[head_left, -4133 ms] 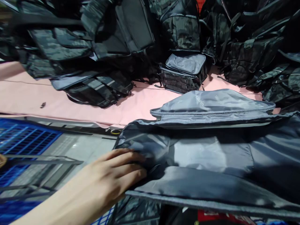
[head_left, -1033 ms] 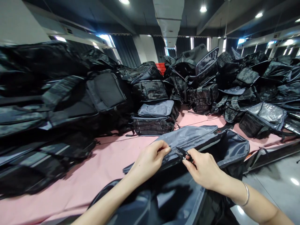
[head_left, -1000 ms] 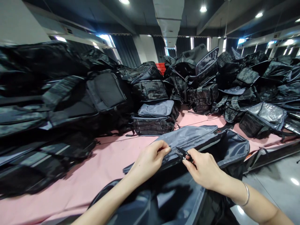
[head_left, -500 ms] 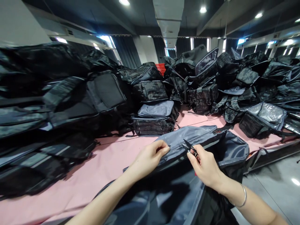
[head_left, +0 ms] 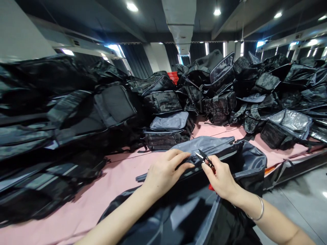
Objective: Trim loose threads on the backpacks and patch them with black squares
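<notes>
While open, bag [head_left: 185, 209] beneath hands [head_left: 163, 173]

No word, label, brand, number or sign can be read on the open bag [head_left: 190, 200], its grey lining [head_left: 208, 144] or the dark bags [head_left: 163, 102] piled beyond it, where any marks are too small or blurred.

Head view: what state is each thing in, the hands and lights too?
Near bag: open, grey lining showing.
Snips: blades apart.
Right hand: closed around the snips.
Left hand: thumb and fingers parted, at the near bag's flap.
Silver-lined bag: open.
Bags behind: piled up, some open.
Ceiling lights: lit.
</notes>
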### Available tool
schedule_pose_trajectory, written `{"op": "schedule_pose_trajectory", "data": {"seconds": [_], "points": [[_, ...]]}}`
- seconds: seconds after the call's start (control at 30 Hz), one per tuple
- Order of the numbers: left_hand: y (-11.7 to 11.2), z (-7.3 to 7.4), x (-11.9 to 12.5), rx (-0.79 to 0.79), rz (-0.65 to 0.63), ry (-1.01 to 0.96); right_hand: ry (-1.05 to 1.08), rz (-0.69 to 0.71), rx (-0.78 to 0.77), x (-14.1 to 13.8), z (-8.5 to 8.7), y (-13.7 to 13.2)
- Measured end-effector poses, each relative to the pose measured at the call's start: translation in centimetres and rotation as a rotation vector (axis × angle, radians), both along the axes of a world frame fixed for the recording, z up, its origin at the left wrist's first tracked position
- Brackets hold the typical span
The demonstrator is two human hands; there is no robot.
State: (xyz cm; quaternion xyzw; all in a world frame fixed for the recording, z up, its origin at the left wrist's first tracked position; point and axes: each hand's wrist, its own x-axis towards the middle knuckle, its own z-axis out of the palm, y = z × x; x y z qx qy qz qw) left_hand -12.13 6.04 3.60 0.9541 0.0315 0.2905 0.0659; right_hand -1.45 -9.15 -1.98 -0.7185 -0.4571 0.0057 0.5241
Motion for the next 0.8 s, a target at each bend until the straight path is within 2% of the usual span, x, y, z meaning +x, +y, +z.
{"op": "schedule_pose_trajectory", "data": {"seconds": [0.13, 0.33, 0.53, 0.8], "points": [[-0.3, -0.6, 0.4, 0.180, 0.020, -0.020, -0.068, -0.034, -0.043, 0.3, -0.1, 0.1], [-0.1, -0.2, 0.7, 0.187, 0.009, 0.063, -0.213, -0.081, -0.129, 0.8, -0.3, 0.0], [-0.5, -0.5, 0.8, 0.366, 0.016, 0.016, -0.318, -0.086, -0.268, 0.6, 0.8, -0.7], [-1.1, -0.8, 1.3, 0.282, 0.055, 0.004, -0.428, -0.024, -0.445, 0.3, 2.3, -2.2]]}}
